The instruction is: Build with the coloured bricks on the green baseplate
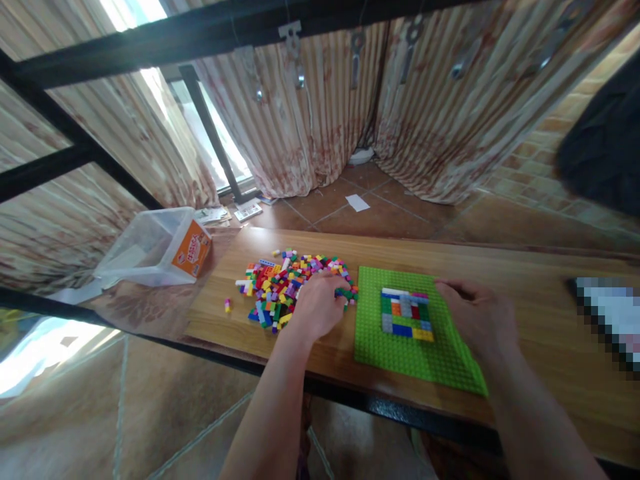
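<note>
My left hand reaches into the right side of a pile of colourful toy building bricks. Its thumb and fingers are bent and apart, with dark green bricks showing between them. Beside the pile lies a green studded baseplate. On it stands a low, roughly rectangular build of bricks in blue, yellow, grey, green, white and other colours. My right hand hovers over or touches the baseplate's right edge, its fingers curled together. Whatever they may hold is hidden.
A clear plastic box with an orange label stands beyond the wooden tabletop's left end. One small brick lies apart from the pile. A blurred-out flat device is at far right. A black metal frame bar crosses above.
</note>
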Available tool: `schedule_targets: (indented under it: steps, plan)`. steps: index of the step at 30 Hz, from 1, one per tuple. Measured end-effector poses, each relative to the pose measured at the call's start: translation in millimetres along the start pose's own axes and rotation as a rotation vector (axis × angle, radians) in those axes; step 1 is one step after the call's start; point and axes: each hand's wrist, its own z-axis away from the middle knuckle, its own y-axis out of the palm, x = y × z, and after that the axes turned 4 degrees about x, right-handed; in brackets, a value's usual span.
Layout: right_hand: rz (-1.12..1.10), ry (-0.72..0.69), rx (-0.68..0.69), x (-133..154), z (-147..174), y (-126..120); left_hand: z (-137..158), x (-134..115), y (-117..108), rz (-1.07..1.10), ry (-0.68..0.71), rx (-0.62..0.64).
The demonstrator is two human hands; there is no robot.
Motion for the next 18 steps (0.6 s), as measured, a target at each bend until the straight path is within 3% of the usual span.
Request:
schedule_targets:
  steps: [5, 11, 18]
  plan:
    - [-0.059, -0.034, -0.005, 4.2, 3.0, 2.4, -1.6, -9.2, 13.4, -0.078, 0.091, 0.036]
    - [-0.105, -0.009, -0.007, 2.6, 1.7, -0.8, -4.4, -12.0, 22.5, -0.148, 0.055, 0.018]
    - [-0.118, -0.026, -0.015, 0.5, 1.3, -1.8, -3.3, -0.6, 10.8, -0.073, 0.012, -0.005]
